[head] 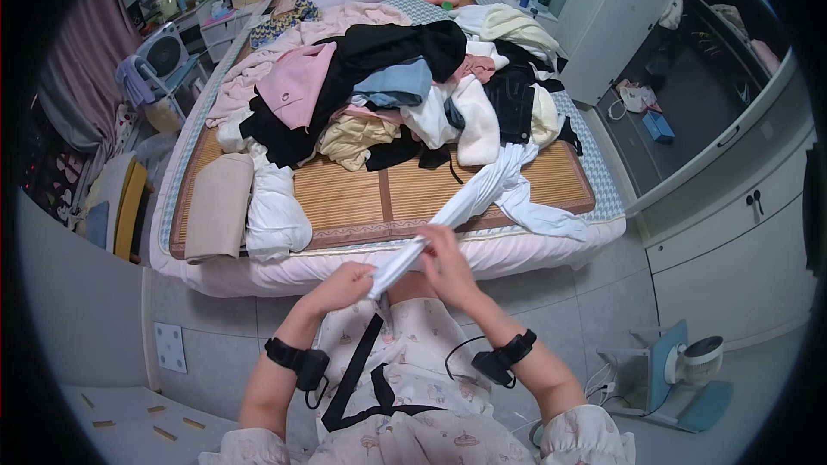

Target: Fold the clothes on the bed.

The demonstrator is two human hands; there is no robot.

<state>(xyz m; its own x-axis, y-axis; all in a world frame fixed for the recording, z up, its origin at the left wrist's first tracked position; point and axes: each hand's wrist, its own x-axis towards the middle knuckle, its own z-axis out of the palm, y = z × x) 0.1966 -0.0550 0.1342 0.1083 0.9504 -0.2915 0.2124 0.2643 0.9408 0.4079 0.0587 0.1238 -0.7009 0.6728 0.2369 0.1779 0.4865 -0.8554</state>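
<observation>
A pale blue long garment (462,203) stretches from the pile on the bed to just above my knees. Its near end is gripped in my left hand (347,285). A little farther along, my right hand (447,266) pinches the cloth's right edge between thumb and fingers. The far part lies loose on the bamboo mat (342,200), one leg or sleeve spread toward the bed's right corner. Left of it on the mat are a folded beige cloth (219,210) and a bundled white garment (276,213).
A heap of clothes covers the bed's middle, with a black garment (394,45), a pink garment (297,87), folded blue denim (395,82) and a white fluffy piece (477,119). An open wardrobe (685,77) stands right; a blue chair with a fan (701,352) is behind right.
</observation>
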